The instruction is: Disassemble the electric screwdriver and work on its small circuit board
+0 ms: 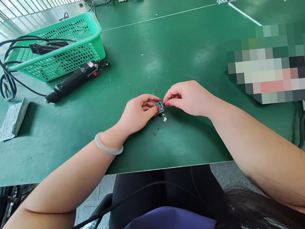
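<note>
Across the green table (129, 70), I see the left hand (137, 113) gripping a small blue-grey circuit board (161, 107) at its 3 o'clock, long axis near 12-to-6, the right hand (190, 97) slightly farther, fingertips bunched just beside, any hold unclear.

Beyond the far left corner of the green table (131, 59), daylight enters through a window (13, 9) with upright bars, glaring on that corner. 2 pale lines (245, 14) cross toward the far edge; grey floor (106, 183) shows below the near edge.
</note>
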Demonstrator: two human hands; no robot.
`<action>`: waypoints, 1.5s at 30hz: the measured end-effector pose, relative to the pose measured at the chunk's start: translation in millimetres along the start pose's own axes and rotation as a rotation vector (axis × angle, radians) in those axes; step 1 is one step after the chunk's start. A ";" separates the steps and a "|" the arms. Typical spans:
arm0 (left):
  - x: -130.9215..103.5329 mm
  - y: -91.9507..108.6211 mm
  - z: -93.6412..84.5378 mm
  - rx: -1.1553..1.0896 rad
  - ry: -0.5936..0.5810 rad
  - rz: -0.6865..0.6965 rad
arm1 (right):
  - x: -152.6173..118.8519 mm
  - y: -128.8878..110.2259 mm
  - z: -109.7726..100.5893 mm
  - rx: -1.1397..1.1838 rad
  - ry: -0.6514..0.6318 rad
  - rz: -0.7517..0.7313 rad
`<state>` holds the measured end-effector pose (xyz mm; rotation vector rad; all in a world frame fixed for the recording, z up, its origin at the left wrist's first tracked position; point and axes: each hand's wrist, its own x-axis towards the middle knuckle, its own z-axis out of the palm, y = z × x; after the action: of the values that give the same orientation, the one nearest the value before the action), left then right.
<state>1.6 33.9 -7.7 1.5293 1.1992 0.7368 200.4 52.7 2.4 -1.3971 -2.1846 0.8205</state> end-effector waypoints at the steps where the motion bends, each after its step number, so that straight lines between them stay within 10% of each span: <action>1: 0.1 -0.2 0.4 -0.011 0.000 -0.002 | -0.1 -0.4 0.2 0.001 -0.001 0.000; 45: 3.9 -1.6 0.5 -0.244 0.011 0.013 | -1.4 -1.7 5.7 0.192 0.060 -0.009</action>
<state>2.7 37.4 -9.9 1.3331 1.0652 0.8680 196.3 49.5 -0.7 -1.2999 -2.0067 0.9453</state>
